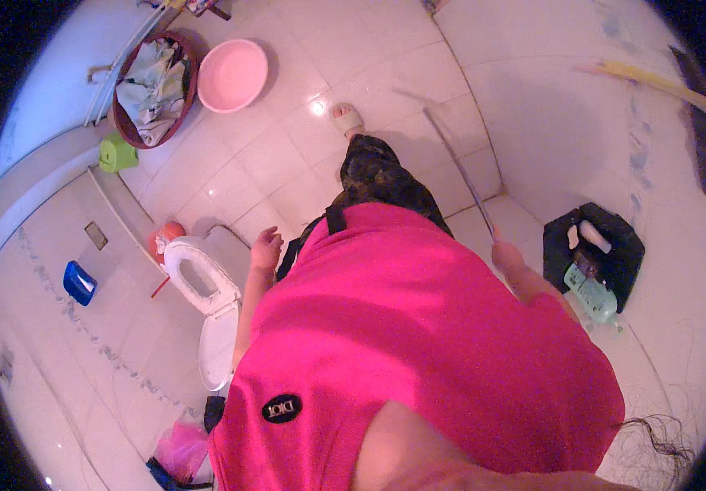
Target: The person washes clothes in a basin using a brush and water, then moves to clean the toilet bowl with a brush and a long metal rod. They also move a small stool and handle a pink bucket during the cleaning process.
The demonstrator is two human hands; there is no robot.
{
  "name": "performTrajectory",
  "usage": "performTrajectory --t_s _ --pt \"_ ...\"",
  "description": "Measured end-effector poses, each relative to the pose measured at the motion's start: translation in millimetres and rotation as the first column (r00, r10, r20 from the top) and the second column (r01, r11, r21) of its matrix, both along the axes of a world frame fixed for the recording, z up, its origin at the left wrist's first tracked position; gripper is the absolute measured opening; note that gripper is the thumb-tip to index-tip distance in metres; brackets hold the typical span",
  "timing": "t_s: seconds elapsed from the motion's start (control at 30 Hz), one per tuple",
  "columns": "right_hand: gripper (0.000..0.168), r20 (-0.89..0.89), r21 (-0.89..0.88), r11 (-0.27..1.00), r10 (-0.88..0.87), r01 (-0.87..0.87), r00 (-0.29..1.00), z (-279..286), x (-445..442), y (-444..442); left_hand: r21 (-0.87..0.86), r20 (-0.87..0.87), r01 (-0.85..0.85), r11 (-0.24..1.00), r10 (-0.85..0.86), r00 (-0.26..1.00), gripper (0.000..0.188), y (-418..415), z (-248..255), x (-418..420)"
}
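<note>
My right hand (505, 251) grips the near end of a long, thin rod (462, 172). From there the rod slants forward and left, its far end low near the tiled floor; whether that tip touches the floor I cannot tell. My left hand (267, 247) hangs at my side beside the toilet, with its fingers loosely apart and nothing in them. Just left of it is the toilet's raised-lid seat (200, 276), which is white. One foot in a light slipper (348, 119) stands ahead on the floor.
A pink basin (233, 76) sits beside a dark red tub of clothes (153, 92) at front left. Near them is a green plastic stool (117, 153). At right, a black corner shelf (628, 245) carries a pale green bottle (590, 293). A blue holder (79, 283) is on the left wall.
</note>
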State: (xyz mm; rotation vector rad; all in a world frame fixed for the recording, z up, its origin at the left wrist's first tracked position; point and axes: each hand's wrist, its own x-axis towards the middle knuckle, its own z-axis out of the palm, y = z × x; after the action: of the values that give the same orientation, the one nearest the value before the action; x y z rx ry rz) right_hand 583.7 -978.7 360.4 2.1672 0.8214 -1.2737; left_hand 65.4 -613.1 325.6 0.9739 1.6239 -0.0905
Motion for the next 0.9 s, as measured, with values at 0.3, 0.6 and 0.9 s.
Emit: performTrajectory --t_s 0.3,0.6,0.9 --pt "0.047 0.052 0.415 0.905 0.079 -0.093 0.996 -31.7 125.4 183.1 -0.038 -0.084 -0.008 0.999 0.004 0.996 0.037 -47.3 13.2 42.6" --pt "0.05 -0.071 0.297 0.918 0.295 -0.262 0.953 -62.1 145.0 392.2 -0.018 -0.057 -0.252 0.968 0.251 0.966 0.036 -69.5 28.5 206.4" --pt "0.048 -0.421 0.3 0.881 0.466 -0.365 0.778 0.3 236.2 238.4 0.116 0.024 -0.343 0.932 0.342 0.939 0.034 -134.5 22.7 266.4"
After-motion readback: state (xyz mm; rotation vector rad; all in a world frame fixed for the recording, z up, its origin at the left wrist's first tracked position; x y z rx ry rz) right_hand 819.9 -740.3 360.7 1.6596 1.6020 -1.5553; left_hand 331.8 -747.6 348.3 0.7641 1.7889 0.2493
